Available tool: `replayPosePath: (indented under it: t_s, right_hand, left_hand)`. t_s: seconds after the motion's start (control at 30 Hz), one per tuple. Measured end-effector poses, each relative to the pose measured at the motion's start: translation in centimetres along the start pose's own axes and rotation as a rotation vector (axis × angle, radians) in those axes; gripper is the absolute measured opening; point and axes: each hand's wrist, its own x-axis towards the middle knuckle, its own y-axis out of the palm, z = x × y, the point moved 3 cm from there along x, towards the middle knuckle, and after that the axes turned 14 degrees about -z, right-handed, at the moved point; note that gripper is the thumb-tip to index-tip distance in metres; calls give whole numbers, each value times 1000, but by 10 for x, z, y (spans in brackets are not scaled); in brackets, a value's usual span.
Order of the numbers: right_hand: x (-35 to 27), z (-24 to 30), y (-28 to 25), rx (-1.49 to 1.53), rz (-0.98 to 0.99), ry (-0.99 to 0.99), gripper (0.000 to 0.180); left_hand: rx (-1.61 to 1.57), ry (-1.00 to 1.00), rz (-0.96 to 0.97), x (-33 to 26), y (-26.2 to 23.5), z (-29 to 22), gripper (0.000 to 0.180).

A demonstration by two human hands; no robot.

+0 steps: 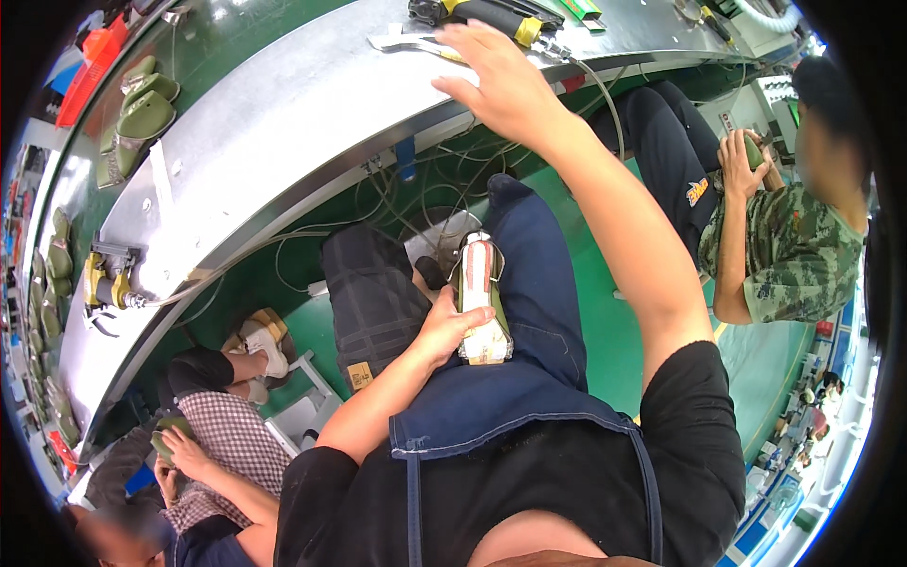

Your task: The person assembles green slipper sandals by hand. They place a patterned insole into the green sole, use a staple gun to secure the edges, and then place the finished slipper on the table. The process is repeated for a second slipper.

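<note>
Black shirt (pixel 529 472), right hand (pixel 499 90) splayed over bench (pixel 283 104), left hand (pixel 444 328) around shoe (pixel 480 269).

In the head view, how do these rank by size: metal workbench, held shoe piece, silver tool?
Largest: metal workbench
Middle: shoe piece, in the left hand
Smallest: silver tool, by the right hand

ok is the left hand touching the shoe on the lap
Touching: the head view shows the left hand with its thumb lying across the shoe.
</note>
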Motion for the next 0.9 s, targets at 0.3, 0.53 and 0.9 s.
replayPosePath:
  t_s: [0.3,0.53,0.9]
  right_hand:
    - [-16,11,21,-367,208,3,67]
    - [-108,42,-59,-32,157,232,23]
    - [-208,70,-122,99,1008,643,15]
  left_hand:
    - [-11,35,-1,6,-4,5,66]
    - [-43,47,27,11,-3,11,71]
    - [-44,71,19,5,1,6,76]
